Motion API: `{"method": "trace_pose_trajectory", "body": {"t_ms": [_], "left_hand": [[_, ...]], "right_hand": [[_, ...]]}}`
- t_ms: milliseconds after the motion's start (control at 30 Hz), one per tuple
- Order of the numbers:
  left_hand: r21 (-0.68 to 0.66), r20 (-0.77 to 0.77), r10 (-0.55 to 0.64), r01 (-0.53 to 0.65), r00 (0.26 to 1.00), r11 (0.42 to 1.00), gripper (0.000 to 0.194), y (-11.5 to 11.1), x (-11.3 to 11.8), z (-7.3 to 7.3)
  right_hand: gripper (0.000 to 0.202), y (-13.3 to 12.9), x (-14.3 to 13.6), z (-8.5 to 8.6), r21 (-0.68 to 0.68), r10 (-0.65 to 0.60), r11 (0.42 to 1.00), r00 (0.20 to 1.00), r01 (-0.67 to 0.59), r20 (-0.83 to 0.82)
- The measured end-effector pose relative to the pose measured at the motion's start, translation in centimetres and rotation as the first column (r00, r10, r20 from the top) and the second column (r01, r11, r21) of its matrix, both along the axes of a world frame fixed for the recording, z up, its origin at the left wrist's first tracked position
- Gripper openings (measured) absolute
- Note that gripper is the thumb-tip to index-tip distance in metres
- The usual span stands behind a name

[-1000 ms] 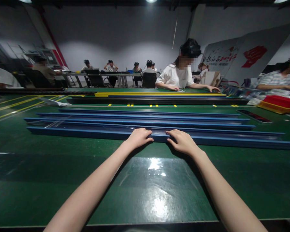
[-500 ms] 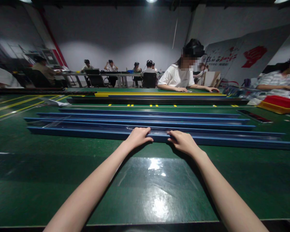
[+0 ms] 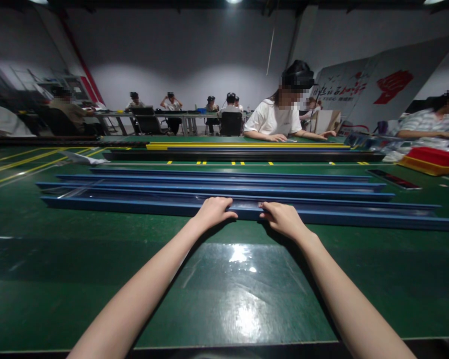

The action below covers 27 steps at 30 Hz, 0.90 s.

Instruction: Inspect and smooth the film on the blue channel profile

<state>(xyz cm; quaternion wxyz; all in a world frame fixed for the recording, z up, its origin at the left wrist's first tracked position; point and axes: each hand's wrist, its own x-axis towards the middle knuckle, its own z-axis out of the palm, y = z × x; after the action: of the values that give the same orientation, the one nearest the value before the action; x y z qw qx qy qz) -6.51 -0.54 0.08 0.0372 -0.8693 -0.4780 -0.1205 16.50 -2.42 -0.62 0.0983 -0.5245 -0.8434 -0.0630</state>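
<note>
A long blue channel profile [image 3: 134,205] lies across the green table in front of me, its open side facing up. My left hand [image 3: 215,210] grips its near wall, thumb on the outside and fingers over the edge. A short way to the right, my right hand [image 3: 282,216] holds the same wall, with its fingertips inside the channel. Between the hands a stretch of the blue wall shows. A strip of clear film or tape [image 3: 84,188] crosses the channel's left part. More blue channel profiles [image 3: 224,188] lie parallel just behind it.
Yellow profiles [image 3: 247,145] and a black profile [image 3: 243,155] lie farther back. A phone [image 3: 393,179] and a red and yellow bin [image 3: 432,160] are at the right. Across the table a co-worker [image 3: 275,117] leans over it, hands on the surface.
My hands and the blue profile stay in place. Across the table, the co-worker's hand at the right has shifted slightly and its fingers are raised.
</note>
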Motion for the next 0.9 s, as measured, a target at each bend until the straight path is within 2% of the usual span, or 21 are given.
{"method": "trace_pose_trajectory", "body": {"t_ms": [700, 900], "left_hand": [[0.041, -0.041, -0.111, 0.112, 0.993, 0.993, 0.026, 0.1, -0.1, -0.9], [0.036, 0.012, -0.133, 0.133, 0.991, 0.990, 0.031, 0.3, -0.2, -1.2]], "right_hand": [[0.019, -0.4, -0.3, 0.2, 0.050, 0.012, 0.999, 0.999, -0.015, 0.045], [0.020, -0.3, -0.1, 0.1, 0.055, -0.004, 0.998, 0.999, 0.002, 0.037]]}}
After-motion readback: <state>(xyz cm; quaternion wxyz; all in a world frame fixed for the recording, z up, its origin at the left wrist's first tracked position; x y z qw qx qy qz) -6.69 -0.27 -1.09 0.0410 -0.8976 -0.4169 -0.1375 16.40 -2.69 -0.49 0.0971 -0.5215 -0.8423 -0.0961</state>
